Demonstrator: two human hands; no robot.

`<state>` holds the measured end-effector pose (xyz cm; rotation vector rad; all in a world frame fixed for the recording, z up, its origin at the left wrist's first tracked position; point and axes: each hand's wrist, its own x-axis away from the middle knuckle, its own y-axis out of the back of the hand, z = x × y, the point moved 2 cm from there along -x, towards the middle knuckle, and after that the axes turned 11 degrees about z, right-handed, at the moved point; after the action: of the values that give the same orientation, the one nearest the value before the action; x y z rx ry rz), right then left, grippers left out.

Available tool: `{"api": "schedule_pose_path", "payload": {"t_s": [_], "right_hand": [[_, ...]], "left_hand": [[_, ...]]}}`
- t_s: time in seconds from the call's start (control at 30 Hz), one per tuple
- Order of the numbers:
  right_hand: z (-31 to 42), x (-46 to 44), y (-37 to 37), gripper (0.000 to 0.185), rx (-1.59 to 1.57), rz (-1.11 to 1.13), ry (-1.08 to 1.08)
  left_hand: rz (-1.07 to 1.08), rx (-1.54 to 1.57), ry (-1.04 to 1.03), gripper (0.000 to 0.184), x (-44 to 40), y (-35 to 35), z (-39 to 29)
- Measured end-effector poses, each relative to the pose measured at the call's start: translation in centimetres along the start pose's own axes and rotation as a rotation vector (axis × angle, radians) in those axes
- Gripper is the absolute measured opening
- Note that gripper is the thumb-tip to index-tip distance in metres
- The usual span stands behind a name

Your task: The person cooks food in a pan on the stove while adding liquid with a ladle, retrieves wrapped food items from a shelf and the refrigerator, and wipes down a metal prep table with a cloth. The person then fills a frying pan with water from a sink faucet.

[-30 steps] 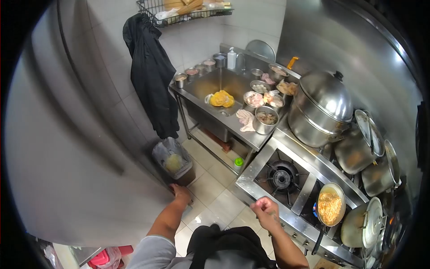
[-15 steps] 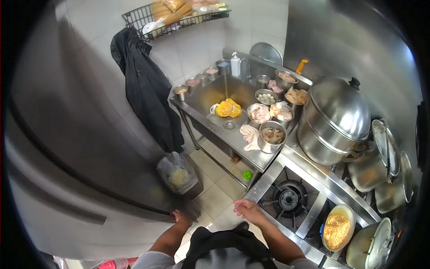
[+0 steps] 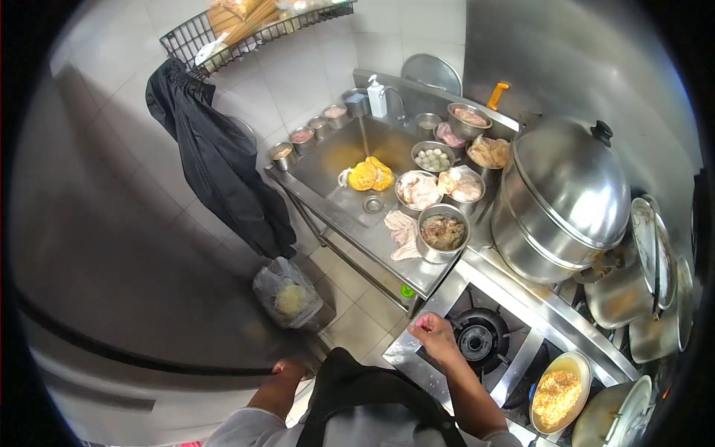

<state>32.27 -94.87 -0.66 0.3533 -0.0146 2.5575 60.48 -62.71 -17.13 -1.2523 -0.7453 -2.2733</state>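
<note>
My left hand (image 3: 290,368) is at the edge of the large grey refrigerator door (image 3: 149,313), at the lower left; its fingers are wrapped round the edge. My right hand (image 3: 433,332) hangs in the air near the front corner of the stove (image 3: 521,365), beside the unlit burner (image 3: 479,340). Its fingers are curled in, and nothing shows between them. On the stove to its right, a pan (image 3: 579,359) holds an orange-yellow food (image 3: 557,398).
A steel sink (image 3: 328,216) holds a yellow bag (image 3: 370,173). Bowls of food (image 3: 443,228) and a cloth (image 3: 403,235) stand along its right. A large steamer (image 3: 558,194) and pots line the stove's back. A lined bin (image 3: 289,294) stands below a hanging black garment (image 3: 216,156).
The view has shifted. The refrigerator door has swung, with my left hand staying at its edge. My right hand moved left, then back towards the stove, and its fingers have curled in.
</note>
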Motion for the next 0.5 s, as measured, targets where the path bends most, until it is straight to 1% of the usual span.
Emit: {"api": "schedule_pose_path", "payload": {"t_s": [0.07, 0.1, 0.13, 0.17, 0.23, 0.27, 0.3, 0.33, 0.37, 0.4, 0.43, 0.47, 0.5], "right_hand": [[-0.9, 0.2, 0.8, 0.019, -0.045, 0.047, -0.032], [-1.5, 0.3, 1.0, 0.024, -0.050, 0.050, -0.080], [-1.4, 0.3, 1.1, 0.024, -0.060, 0.051, -0.079], [-0.8, 0.6, 1.1, 0.028, -0.106, 0.056, -0.087], [-0.3, 0.5, 1.2, 0.039, -0.183, 0.051, -0.145], [-1.2, -0.1, 1.0, 0.039, -0.187, 0.051, -0.153], [-2.3, -0.7, 0.9, 0.039, -0.117, 0.060, -0.169], [-2.8, -1.8, 0.7, 0.039, -0.046, 0.071, -0.186], [-1.9, -2.7, 0.7, 0.037, -0.020, 0.078, -0.179], [-1.3, -3.9, 0.6, 0.037, -0.019, 0.081, -0.194], [-0.6, -5.4, 0.4, 0.036, 0.039, 0.063, -0.162], [0.4, -7.1, 0.2, 0.035, 0.095, 0.044, -0.130], [2.3, -8.8, 0.2, 0.032, 0.097, 0.033, -0.108]], "left_hand": [[0.002, 0.091, -0.095, 0.050, -2.1, 0.8, 0.7], [0.001, 0.088, -0.085, 0.050, -3.5, 1.5, 0.8], [-0.070, 0.024, -0.123, 0.046, -6.0, 2.5, 0.5], [-0.139, -0.040, -0.164, 0.041, -8.9, 4.1, 0.3], [0.050, 0.297, -0.463, 0.026, -15.3, 8.7, 1.0], [-0.177, 0.450, -0.577, 0.017, -12.0, 12.9, 1.1], [-0.408, 0.558, -0.702, 0.009, -6.4, 17.7, 1.3], [-0.444, 1.530, -0.998, 0.011, -1.0, 20.9, 0.5], [-0.591, 1.333, -1.044, 0.012, 2.2, 25.6, 0.8], [-0.567, 1.360, -1.154, 0.009, 3.5, 30.0, 0.6], [-0.544, 1.387, -1.268, 0.007, 4.1, 34.5, 0.3], [-0.561, 1.264, -1.263, 0.005, 4.4, 39.2, 0.1], [-0.625, 1.166, -1.245, 0.013, 4.5, 43.7, -0.7]]}}
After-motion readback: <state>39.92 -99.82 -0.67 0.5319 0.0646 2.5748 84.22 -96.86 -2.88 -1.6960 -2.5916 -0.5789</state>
